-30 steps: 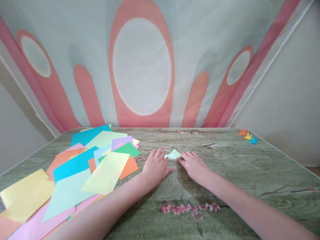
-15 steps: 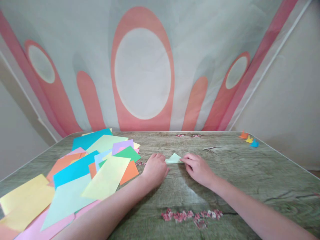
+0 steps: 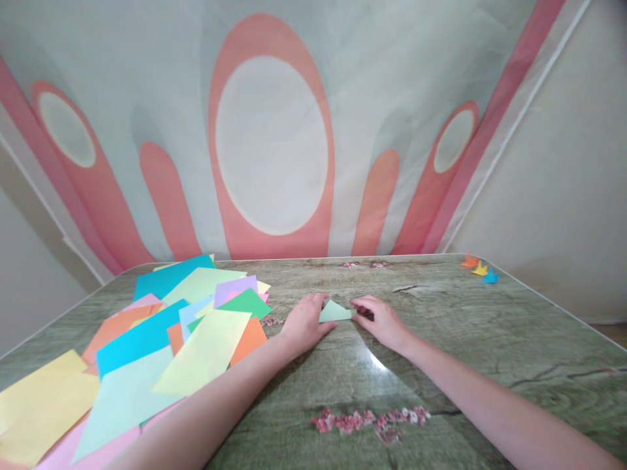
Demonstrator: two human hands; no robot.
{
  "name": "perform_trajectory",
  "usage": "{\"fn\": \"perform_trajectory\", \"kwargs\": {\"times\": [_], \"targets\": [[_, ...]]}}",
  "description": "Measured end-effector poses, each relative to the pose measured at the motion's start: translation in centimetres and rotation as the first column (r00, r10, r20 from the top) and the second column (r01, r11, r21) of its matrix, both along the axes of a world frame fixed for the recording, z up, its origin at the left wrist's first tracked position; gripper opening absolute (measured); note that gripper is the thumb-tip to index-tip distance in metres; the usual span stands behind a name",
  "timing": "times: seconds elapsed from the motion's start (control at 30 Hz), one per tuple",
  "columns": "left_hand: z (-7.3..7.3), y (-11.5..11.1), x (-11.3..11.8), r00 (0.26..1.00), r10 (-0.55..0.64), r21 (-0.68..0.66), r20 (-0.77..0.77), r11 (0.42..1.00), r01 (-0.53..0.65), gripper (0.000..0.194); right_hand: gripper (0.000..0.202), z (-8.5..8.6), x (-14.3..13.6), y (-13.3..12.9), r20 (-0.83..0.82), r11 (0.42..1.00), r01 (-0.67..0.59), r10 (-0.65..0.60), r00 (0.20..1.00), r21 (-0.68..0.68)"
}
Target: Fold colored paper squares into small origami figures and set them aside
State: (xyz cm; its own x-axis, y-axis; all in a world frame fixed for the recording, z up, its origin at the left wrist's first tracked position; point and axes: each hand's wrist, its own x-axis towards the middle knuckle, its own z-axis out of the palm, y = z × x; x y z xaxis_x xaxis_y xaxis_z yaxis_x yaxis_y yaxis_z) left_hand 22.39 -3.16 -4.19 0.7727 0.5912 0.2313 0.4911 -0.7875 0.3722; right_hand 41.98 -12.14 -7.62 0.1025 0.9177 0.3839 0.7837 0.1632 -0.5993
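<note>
A small folded piece of pale green paper (image 3: 335, 312) lies between my two hands near the middle of the table. My left hand (image 3: 304, 321) grips its left side, the thumb along the lower edge and the other fingers behind. At the paper's right tip, my right hand (image 3: 377, 318) pinches the narrow end between thumb and fingers. The paper looks like a low triangle with a thin strip pointing right.
Many loose coloured paper sheets (image 3: 206, 349) overlap on the table's left side. Orange (image 3: 469, 261), yellow (image 3: 481, 268) and blue (image 3: 490, 277) small folded papers stand at the far right corner. The wood-patterned table (image 3: 313, 385) meets a pink and grey backdrop (image 3: 357, 78).
My left thumb has moved up to the paper's lower edge, and more of the paper's face shows. My right fingers have shifted at its right end. The view has turned slightly right.
</note>
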Motion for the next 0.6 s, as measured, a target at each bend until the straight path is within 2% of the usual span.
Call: {"fn": "perform_trajectory", "kwargs": {"times": [0.1,0.23,0.4,0.5,0.6], "targets": [[-0.4,0.5,0.6,0.999,0.014,-0.097,0.031,0.995,-0.011,0.05,0.023,0.0,0.0,0.1,-0.016,1.0,-0.017,0.017,1.0,0.002],[-0.2,0.8,1.4,0.996,0.048,-0.24,0.077,0.97,-0.028,0.056,0.022,0.3,0.0,0.0,-0.096,0.999,-0.041,0.04,0.995,-0.008],[0.1,0.6,1.9,0.993,-0.018,-0.227,0.117,0.973,0.044,0.014,0.022,0.8,-0.1,-0.3,-0.172,0.998,-0.062,0.061,0.983,-0.004],[0.0,0.5,1.7,0.984,-0.041,-0.268,0.172,0.96,0.086,0.012,0.023,1.2,-0.3,-0.5,-0.214,0.997,-0.074,0.073,0.974,0.005],[-0.2,0.5,1.4,0.973,-0.009,-0.372,0.233,0.923,0.098,0.016,0.024,1.6,-0.6,-0.6,-0.264,0.997,-0.08,0.082,0.961,0.017]]}}
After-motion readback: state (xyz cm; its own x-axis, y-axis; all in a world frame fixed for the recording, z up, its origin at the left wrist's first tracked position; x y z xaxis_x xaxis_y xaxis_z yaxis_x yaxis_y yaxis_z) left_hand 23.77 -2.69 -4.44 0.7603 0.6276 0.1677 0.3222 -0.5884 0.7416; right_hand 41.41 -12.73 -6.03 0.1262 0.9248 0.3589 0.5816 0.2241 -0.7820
